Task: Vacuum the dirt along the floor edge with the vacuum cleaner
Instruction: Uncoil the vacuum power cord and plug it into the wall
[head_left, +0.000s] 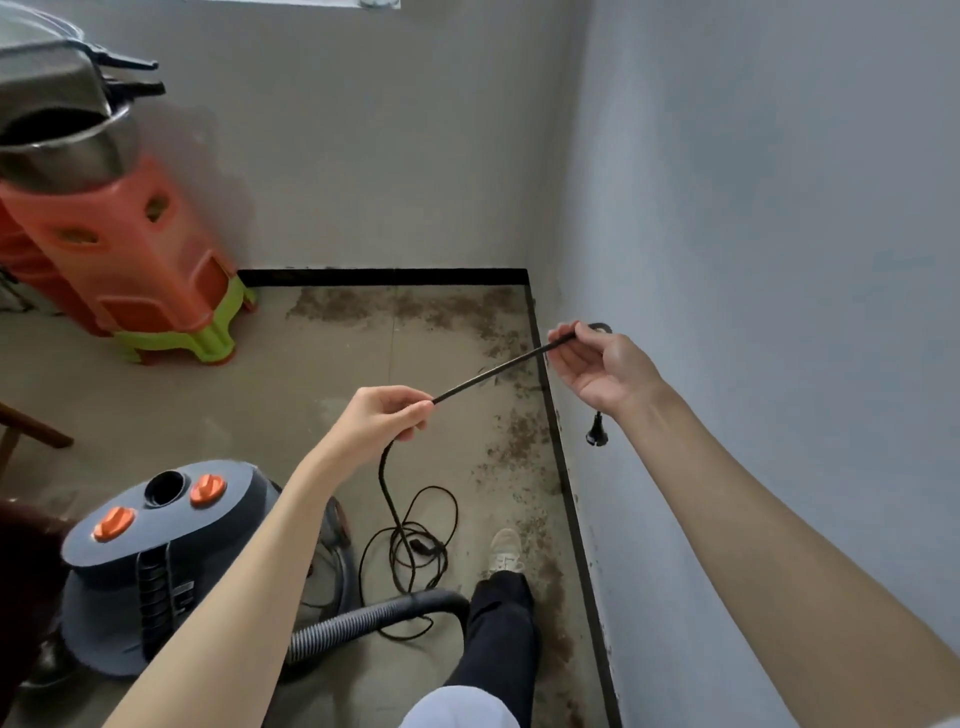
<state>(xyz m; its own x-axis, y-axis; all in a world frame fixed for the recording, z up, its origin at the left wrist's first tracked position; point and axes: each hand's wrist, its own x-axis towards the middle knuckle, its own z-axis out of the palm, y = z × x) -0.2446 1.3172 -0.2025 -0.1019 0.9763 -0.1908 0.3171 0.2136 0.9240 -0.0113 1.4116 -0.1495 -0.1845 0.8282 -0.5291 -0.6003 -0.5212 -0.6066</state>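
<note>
Black power cord (491, 370) is what I have in hand at this moment, pulled taut between both hands over the far right part of the floor: my left hand (382, 415) pinches it with curled fingers near the middle of the view, and my right hand (597, 366) pinches it further right, close to the wall, with the plug (594, 434) dangling below that wrist. I judge the step to be freeing the cord so the machine can be powered; nothing has been vacuumed yet, since the brown dirt (519, 441) lies thick along the black skirting strip (563, 467) on the right and across the far edge. To do this well I would feed the cord hand over hand, letting the left fingers slide rather than yank, because the slack on the floor lies in tangled loops (415, 540) just beside my shoe (504, 551), and a hard pull could knot them or drag them through the dirt. I see no socket, so I cannot tell where the plug must go. The vacuum cleaner (156, 566) sits near left, a grey drum, with its ribbed hose (374, 616) curving right along the floor toward my leg. Counting: one vacuum cleaner, one hose, one cord with one plug, two orange knobs (208, 489) on the lid, one open inlet port (166, 487) between them. Further left and far, one stack of orange stools (135, 244) with a green one (208, 338) at the bottom, and steel pots (57, 130) on top.
</note>
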